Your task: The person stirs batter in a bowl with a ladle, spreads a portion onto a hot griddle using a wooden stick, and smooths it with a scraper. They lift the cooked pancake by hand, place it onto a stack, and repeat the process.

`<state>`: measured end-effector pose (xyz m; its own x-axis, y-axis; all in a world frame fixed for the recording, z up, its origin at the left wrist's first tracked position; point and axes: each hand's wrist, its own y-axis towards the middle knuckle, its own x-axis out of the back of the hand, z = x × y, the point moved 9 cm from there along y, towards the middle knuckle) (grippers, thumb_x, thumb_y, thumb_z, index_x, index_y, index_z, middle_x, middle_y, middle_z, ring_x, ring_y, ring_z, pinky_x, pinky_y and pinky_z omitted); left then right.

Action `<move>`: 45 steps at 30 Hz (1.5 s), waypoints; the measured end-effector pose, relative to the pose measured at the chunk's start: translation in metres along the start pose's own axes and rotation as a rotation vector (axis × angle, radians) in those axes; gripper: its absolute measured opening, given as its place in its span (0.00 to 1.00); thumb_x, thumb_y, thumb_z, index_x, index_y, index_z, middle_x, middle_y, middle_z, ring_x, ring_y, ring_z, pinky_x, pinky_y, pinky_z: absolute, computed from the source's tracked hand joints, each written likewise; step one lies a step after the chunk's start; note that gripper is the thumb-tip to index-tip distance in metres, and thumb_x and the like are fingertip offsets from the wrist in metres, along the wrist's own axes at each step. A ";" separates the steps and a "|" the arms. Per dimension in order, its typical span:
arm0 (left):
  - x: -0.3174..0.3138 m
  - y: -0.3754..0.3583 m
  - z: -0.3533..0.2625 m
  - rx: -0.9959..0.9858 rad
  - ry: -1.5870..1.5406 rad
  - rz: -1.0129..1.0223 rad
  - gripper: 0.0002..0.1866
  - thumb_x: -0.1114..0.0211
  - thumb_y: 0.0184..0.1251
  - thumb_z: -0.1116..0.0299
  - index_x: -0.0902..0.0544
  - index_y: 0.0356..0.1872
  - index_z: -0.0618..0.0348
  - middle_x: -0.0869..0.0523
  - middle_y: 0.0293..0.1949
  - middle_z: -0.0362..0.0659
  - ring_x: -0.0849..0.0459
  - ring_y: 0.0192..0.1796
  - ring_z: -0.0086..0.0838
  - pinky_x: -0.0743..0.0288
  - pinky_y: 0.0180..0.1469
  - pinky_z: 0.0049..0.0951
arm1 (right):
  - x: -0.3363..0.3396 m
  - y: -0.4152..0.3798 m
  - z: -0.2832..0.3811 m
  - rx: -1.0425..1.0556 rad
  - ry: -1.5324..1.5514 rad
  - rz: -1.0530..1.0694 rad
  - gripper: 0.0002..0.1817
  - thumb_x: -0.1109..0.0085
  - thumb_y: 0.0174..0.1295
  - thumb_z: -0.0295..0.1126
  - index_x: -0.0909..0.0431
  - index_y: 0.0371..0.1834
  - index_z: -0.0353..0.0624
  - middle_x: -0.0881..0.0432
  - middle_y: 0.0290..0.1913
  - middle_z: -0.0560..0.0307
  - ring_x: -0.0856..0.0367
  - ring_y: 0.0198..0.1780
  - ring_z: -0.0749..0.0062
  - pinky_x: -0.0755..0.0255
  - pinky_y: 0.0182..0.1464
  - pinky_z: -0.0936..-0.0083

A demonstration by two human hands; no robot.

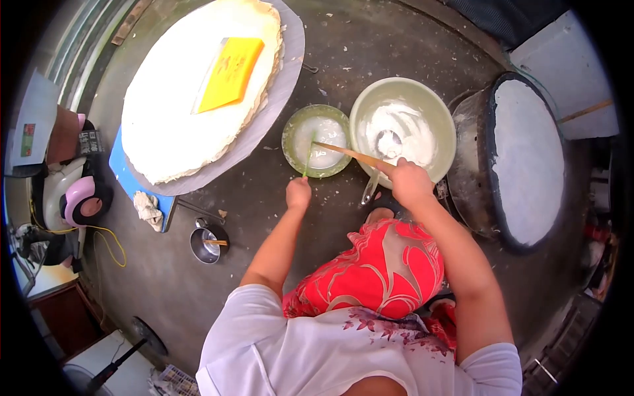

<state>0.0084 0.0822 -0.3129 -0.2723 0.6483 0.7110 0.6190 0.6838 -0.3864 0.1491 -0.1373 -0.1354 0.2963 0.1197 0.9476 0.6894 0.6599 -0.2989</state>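
My left hand [298, 193] is closed on the lower end of a thin green stick [309, 155], whose upper part reaches over a small green bowl [288, 142] of whitish liquid. In my right hand [411, 182] is a flat, tapering wooden spatula [360, 156]; its narrow tip lies over the same bowl, close to the stick. Beside it stands a large pale bowl [446, 125] with white batter [409, 132] smeared inside. A metal ladle handle [371, 189] hangs over this bowl's near rim, just under my right hand.
At right, a round dark-rimmed griddle [561, 191] carries a white layer. A tall stack of thin round flatbreads [165, 99] fills the upper left, topped by a yellow scraper [231, 72]. A cloth [148, 210] and a metal pot [206, 243] lie nearer, with a fan [86, 198] far left.
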 end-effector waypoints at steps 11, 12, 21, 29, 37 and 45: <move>0.057 -0.032 -0.048 -0.196 0.353 -0.167 0.09 0.41 0.55 0.63 0.19 0.30 0.56 0.21 0.27 0.52 0.20 0.33 0.48 0.27 0.32 0.42 | 0.000 -0.011 -0.012 -0.062 0.172 0.185 0.21 0.48 0.52 0.30 0.27 0.53 0.54 0.21 0.31 0.46 0.22 0.35 0.53 0.29 0.38 0.62; 0.061 -0.039 -0.046 -0.195 0.358 -0.170 0.09 0.41 0.55 0.63 0.19 0.30 0.56 0.21 0.27 0.52 0.20 0.33 0.48 0.27 0.32 0.42 | -0.008 -0.002 -0.016 -0.083 0.162 0.148 0.22 0.47 0.51 0.30 0.27 0.53 0.52 0.21 0.31 0.46 0.23 0.35 0.52 0.29 0.39 0.62; -0.016 -0.043 0.004 0.088 -0.526 0.150 0.14 0.45 0.62 0.63 0.20 0.28 0.66 0.24 0.14 0.45 0.26 0.18 0.26 0.33 0.24 0.30 | -0.076 -0.009 -0.016 -0.472 1.234 0.491 0.21 0.57 0.59 0.28 0.32 0.58 0.42 0.28 0.16 0.59 0.32 0.13 0.81 0.37 0.15 0.81; -0.041 0.014 0.039 0.217 -0.342 0.130 0.16 0.47 0.62 0.61 0.20 0.29 0.65 0.22 0.16 0.47 0.23 0.20 0.34 0.29 0.30 0.34 | -0.048 -0.119 -0.079 -0.582 1.345 0.296 0.21 0.50 0.62 0.31 0.34 0.60 0.49 0.30 0.19 0.68 0.34 0.18 0.87 0.38 0.17 0.88; -0.007 -0.025 -0.027 -0.161 0.348 0.020 0.23 0.41 0.56 0.57 0.27 0.50 0.59 0.32 0.56 0.50 0.37 0.58 0.47 0.38 0.56 0.45 | -0.059 -0.201 -0.103 -0.636 1.309 -0.015 0.12 0.52 0.61 0.28 0.29 0.48 0.42 0.20 0.27 0.57 0.24 0.21 0.77 0.30 0.26 0.78; 0.013 -0.056 -0.043 -0.402 0.161 -0.019 0.18 0.40 0.55 0.66 0.24 0.46 0.64 0.28 0.52 0.52 0.36 0.59 0.44 0.40 0.59 0.39 | -0.033 -0.282 -0.187 -0.990 1.446 -0.733 0.22 0.59 0.64 0.27 0.39 0.63 0.54 0.27 0.22 0.66 0.41 0.13 0.88 0.44 0.17 0.87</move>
<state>0.0017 0.0373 -0.2568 -0.1875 0.5543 0.8109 0.8615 0.4894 -0.1353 0.0680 -0.4662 -0.1033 -0.3025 -0.9200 0.2491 0.8415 -0.3805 -0.3836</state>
